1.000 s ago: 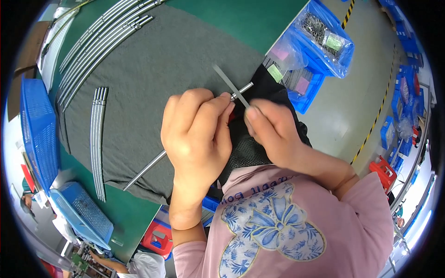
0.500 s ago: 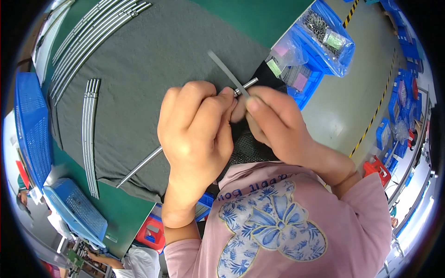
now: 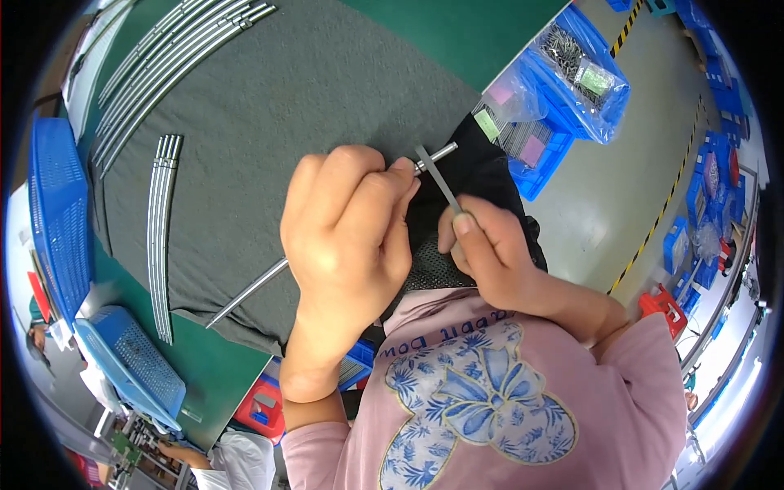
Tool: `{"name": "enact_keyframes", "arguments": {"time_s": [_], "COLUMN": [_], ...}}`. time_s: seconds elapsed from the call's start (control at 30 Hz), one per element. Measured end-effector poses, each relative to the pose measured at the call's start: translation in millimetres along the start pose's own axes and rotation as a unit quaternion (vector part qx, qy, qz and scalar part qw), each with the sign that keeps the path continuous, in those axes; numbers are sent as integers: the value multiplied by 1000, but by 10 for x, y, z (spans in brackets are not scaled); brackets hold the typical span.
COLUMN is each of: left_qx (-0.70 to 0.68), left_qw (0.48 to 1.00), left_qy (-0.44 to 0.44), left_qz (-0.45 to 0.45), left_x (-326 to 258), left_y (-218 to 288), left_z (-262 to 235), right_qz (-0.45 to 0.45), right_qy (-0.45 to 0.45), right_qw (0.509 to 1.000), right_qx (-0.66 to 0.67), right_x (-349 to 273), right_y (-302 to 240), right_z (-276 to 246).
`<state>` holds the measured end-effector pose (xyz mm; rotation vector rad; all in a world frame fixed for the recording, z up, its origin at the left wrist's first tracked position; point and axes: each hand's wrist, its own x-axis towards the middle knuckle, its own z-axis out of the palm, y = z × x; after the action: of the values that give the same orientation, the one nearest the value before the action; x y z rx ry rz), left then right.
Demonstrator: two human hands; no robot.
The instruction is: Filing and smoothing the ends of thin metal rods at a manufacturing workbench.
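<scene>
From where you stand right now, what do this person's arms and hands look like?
The left hand and right hand are ungloved, with no watch, bracelet or ring visible. Both forearms are bare below short, dusty-pink sleeves. No cables or markings show there.

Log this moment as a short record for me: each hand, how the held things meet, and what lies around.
Left hand: gripping a metal rod
Right hand: pinching a flat grey strip
Held things: strip crosses rod near its far end
On grey cloth: small rod group, left; larger rod group, upper left
Far left: blue perforated basket
Right: blue bin
</scene>
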<state>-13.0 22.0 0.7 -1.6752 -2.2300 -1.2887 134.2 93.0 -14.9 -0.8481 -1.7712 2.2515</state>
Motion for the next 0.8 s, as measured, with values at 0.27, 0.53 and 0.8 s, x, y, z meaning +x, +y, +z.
{"name": "enact_keyframes", "arguments": {"time_s": [0.27, 0.53, 0.8], "left_qx": [0, -4, -9], "left_qw": [1000, 1000, 1000], "left_qy": [-11, -7, -10], "left_qz": [-3, 6, -2], "left_x": [-24, -14, -14], "left_y": [9, 2, -4], "left_z": [-6, -3, -18], "right_qz": [-45, -122, -152], "right_qy": [-1, 11, 8], "right_qw": [999, 992, 988], "right_qx": [-8, -17, -28], "right_x": [53, 117, 116], "right_y": [88, 256, 340], "right_z": [63, 94, 46]}}
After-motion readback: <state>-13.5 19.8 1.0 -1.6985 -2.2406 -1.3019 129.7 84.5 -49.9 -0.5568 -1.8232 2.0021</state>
